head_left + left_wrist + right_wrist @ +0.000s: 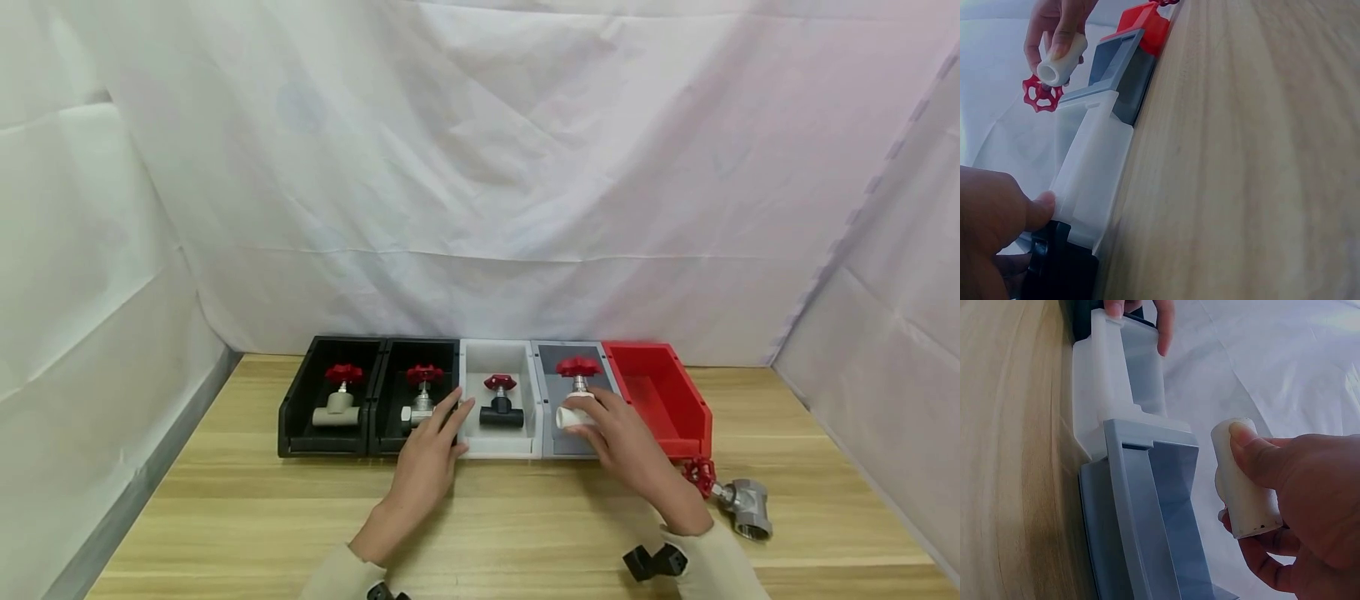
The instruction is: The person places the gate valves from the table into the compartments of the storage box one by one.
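My right hand [626, 433] pinches the white body of a red-handled valve [574, 417] over the grey bin [550, 446]. In the right wrist view, the thumb presses the white pipe body [1244, 487], holding it above the bin's rim. My left hand [426, 467] rests where the second black bin [381, 396] meets the white bin [470, 446], fingers extended. Its thumb [1040, 209] touches the white bin's edge in the left wrist view. A black valve [501, 412] sits in the white bin. Partly hidden by the left hand, a metal valve [420, 408] is in the second black bin.
A beige valve [337, 410] lies in the leftmost black bin [288, 417]. At the row's right end is a red bin [660, 400] with nothing seen inside. A metal valve [748, 507] with red handwheel lies on the wooden table [525, 533]. White cloth [480, 167] hangs behind.
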The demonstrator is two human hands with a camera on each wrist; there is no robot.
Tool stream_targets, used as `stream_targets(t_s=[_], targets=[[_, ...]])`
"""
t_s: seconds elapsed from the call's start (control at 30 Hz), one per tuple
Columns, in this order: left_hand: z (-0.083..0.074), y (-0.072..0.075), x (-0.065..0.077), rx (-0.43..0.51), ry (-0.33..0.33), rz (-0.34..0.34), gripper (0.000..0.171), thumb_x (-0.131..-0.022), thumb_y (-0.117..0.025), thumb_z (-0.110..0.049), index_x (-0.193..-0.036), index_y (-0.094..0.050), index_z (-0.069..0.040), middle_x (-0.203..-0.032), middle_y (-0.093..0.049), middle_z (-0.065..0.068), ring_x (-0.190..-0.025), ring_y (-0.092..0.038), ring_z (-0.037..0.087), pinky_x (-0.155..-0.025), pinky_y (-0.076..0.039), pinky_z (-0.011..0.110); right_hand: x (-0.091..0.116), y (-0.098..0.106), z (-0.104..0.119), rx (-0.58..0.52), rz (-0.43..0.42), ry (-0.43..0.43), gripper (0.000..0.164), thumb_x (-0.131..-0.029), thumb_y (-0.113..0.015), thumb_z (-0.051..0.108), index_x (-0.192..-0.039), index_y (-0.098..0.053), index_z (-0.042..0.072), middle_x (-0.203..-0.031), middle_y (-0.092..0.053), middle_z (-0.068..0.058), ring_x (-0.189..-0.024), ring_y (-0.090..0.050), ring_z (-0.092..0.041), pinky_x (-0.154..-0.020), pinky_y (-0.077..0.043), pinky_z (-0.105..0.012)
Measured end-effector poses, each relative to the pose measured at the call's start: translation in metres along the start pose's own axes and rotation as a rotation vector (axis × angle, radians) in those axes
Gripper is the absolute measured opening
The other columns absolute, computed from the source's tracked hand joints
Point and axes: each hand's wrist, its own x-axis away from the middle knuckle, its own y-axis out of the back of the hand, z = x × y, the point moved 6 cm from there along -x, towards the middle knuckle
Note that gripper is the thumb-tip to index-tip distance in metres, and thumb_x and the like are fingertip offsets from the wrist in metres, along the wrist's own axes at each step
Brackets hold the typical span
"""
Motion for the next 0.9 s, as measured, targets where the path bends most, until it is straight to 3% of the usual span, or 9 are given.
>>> stream_targets(t_s=[0.5, 0.9], targets=[[0.000, -0.001, -0.001, 0.014, 0.014, 0.028, 0.068, -0.081, -0.077, -0.009, -0.142, -0.047, -0.014, -0.147, -0.039, 0.007, -0.093, -0.059, 0.028, -0.070, -0.049, 0.039, -0.011, -0.010, -0.010, -0.011, -0.012, 0.000, 0.039, -0.082, -0.076, 0.014, -0.118, -0.062, 0.011, -0.112, -0.059, -0.012, -0.098, -0.056, -0.027, -0.079, -0.051, -0.045], [0.001, -0.002, -0.001, 0.010, 0.019, 0.034, 0.067, -0.081, -0.076, -0.010, -0.142, -0.048, -0.013, -0.148, -0.038, 0.006, -0.091, -0.058, 0.027, -0.069, -0.049, 0.037, -0.012, -0.022, -0.018, -0.009, 0.034, -0.039, 0.037, -0.084, -0.074, 0.016, -0.119, -0.062, 0.012, -0.112, -0.059, -0.012, -0.098, -0.056, -0.028, -0.079, -0.052, -0.045]])
